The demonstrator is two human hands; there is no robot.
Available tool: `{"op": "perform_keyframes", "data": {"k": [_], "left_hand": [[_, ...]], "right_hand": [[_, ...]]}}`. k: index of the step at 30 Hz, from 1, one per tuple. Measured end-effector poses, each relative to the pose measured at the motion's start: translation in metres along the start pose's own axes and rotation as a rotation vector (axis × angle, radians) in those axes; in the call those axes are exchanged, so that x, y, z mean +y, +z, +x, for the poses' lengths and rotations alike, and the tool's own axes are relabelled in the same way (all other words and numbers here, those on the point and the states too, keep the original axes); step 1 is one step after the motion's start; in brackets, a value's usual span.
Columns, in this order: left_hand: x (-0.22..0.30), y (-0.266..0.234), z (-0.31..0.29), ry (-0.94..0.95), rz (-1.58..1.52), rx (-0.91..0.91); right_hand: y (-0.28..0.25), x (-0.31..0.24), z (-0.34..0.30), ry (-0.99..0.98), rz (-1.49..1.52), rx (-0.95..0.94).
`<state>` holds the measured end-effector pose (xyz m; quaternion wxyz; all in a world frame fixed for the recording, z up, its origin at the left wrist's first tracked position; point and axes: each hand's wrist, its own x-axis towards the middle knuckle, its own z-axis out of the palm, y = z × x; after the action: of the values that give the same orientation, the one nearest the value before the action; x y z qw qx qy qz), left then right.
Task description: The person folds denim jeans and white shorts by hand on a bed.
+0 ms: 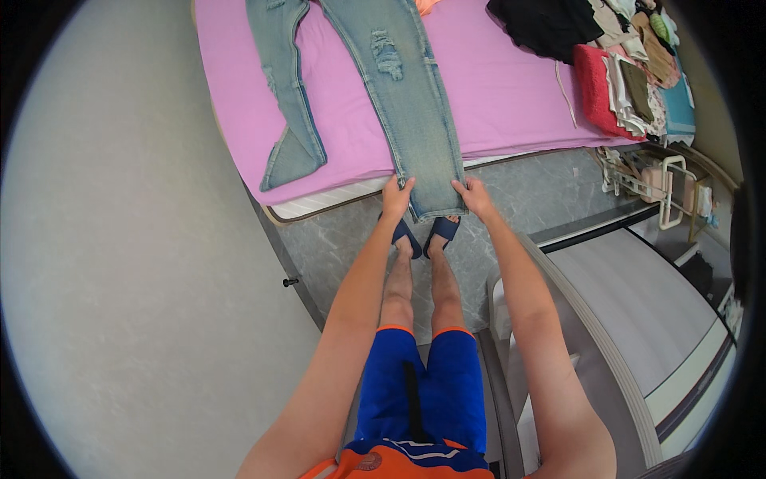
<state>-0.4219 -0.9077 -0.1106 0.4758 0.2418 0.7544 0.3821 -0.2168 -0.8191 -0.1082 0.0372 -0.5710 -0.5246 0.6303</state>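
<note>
Head view here, looking down over my own arms at a pair of light blue jeans (399, 96) spread flat on the bed (511, 104), which has a pink-purple sheet on it. The denim is pale and washed out, with a ripped, frayed patch around the knee of the leg nearest the middle of the bed. That leg runs straight down to the bed's near edge, and its hem hangs a little over that edge. The other leg lies toward the bed's left side and is creased and partly doubled over near its hem.

My left hand (396, 197) is pinching the left corner of the hanging hem, fingers closed on the fabric. My right hand (474, 195) has the right corner of the same hem, also closed on it. Both hands sit right at the near edge, with the hem stretched flat between them.

Over at the far right corner of the bed there's a black garment (546, 24) and a stack of folded clothes (630, 88), well apart from the jeans.
</note>
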Motion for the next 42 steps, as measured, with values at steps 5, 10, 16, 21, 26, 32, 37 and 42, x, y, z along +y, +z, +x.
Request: {"op": "perform_keyframes", "data": {"k": [5, 10, 16, 21, 26, 32, 37, 42], "left_hand": [[-0.04, 0.018, 0.022, -0.21, 0.195, 0.036], [-0.038, 0.033, 0.022, -0.211, 0.307, 0.135], [-0.001, -0.013, 0.022, 0.043, 0.482, 0.121], [0.047, -0.113, 0.047, 0.148, 0.266, 0.211], [0.099, -0.222, 0.096, 0.19, 0.232, 0.416], [0.088, -0.329, 0.204, 0.231, 0.35, 0.285], [0.087, -0.354, 0.29, 0.243, 0.252, 0.161], [0.112, -0.342, 0.333, 0.008, -0.259, -0.024]], "right_hand": [[0.002, 0.019, 0.024, 0.017, -0.122, 0.07], [-0.009, 0.021, 0.03, 0.012, -0.349, 0.081], [-0.018, -0.003, 0.021, -0.218, -0.498, 0.341], [-0.009, -0.09, 0.031, -0.502, -0.438, 0.452], [0.028, -0.201, 0.071, -0.481, -0.28, 0.268], [0.14, -0.296, 0.148, -0.33, -0.225, 0.052], [0.219, -0.344, 0.216, -0.274, -0.18, 0.111], [0.247, -0.364, 0.267, -0.116, -0.184, 0.123]]}}
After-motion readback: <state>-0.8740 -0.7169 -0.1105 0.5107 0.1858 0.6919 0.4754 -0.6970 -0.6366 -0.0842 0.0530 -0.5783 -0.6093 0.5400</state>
